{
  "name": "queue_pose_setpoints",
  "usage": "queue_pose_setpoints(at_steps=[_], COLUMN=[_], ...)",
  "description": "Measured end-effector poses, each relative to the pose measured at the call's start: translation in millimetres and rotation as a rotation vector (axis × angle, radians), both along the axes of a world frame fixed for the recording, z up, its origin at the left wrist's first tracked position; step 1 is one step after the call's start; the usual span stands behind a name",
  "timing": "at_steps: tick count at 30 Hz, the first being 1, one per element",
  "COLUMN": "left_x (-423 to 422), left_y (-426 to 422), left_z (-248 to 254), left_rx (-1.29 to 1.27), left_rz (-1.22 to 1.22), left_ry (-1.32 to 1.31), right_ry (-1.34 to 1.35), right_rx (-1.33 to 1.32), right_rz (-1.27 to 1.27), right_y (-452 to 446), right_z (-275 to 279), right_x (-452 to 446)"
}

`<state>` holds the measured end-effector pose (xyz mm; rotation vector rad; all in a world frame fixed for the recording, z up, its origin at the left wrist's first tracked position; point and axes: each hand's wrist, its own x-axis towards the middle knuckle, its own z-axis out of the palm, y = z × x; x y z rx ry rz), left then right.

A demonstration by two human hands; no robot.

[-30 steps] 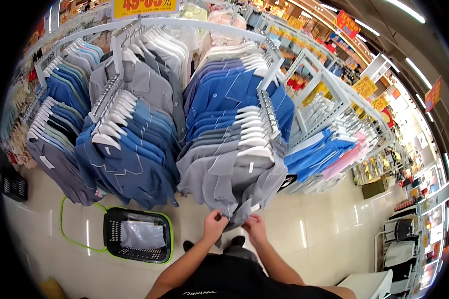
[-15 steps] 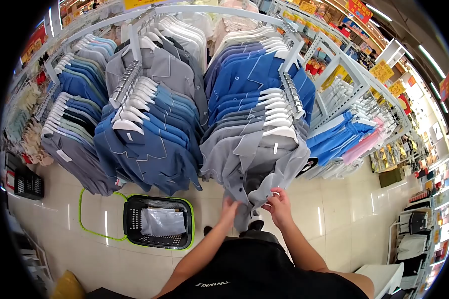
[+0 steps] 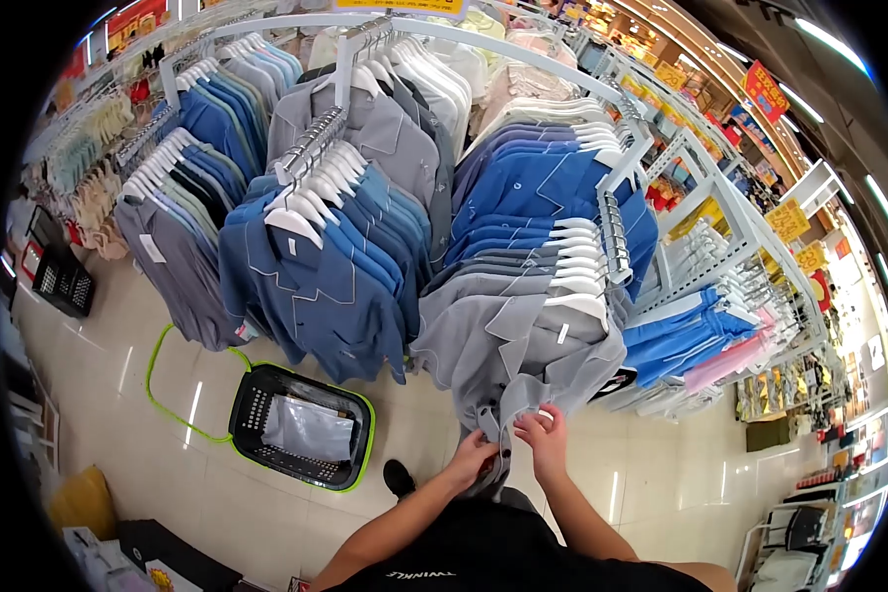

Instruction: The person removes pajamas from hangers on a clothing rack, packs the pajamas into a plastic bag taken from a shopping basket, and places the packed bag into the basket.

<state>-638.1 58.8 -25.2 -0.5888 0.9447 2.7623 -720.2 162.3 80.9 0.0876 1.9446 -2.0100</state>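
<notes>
The front grey shirt point(image 3: 533, 340) with pale piping hangs from a white hanger on the right-hand rack arm, its front parted near the bottom. My left hand point(image 3: 476, 460) is closed on the shirt's left front edge, low down by the buttons. Opposite it, my right hand point(image 3: 545, 434) pinches the other front edge, fingers bent around the cloth. A small white label shows inside the collar. Behind this shirt hang more grey and blue shirts point(image 3: 523, 187).
A black basket point(image 3: 365, 434) with a green rim and a plastic-wrapped item stands on the floor at left. Dark blue shirts point(image 3: 306, 296) hang beside the grey ones. Blue and pink trousers point(image 3: 686, 335) hang at right. Another black basket point(image 3: 64, 281) sits far left.
The view has shifted and turned, moving the racks rightward in the picture. My left hand, blurred half a second ago, now grips the shirt edge. Both hands remain at its lower front.
</notes>
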Motion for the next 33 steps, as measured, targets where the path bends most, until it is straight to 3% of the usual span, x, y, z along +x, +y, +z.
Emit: queue_pose_setpoints(at_steps=[2,4,8,11,14,18,20,29,33], left_x=[-3,-7,-21,-30,-44,-56,-54,-51,-52], left_y=[1,5,30,41,61,90,94,114,119], left_z=[14,15,24,37,28,46,28,43,52], left_rx=[0.041,0.002,-0.137,-0.267,-0.346,-0.408,-0.616,-0.591,-0.596], left_rz=[0.14,0.171,0.258,0.244,0.27,0.391,0.283,0.386,0.41], left_ry=[-0.008,0.017,0.108,0.062,0.097,0.135,0.053,0.047,0.106], right_ry=[0.101,0.201,0.034,0.078,0.053,0.167,0.125,0.153,0.137], right_rx=[0.052,0.271,0.158,0.144,-0.006,0.159,0.226,0.143,0.151], right_rz=[-0.008,0.233,0.33,0.483,0.491,0.469,0.432,0.414,0.425], right_y=[18,37,53,72,98,121,129,153,158], right_z=[-27,-44,-39,-32,-55,-59,-51,-64,-46], right_x=[7,10,17,-5,-24,-41,-40,-44,-45])
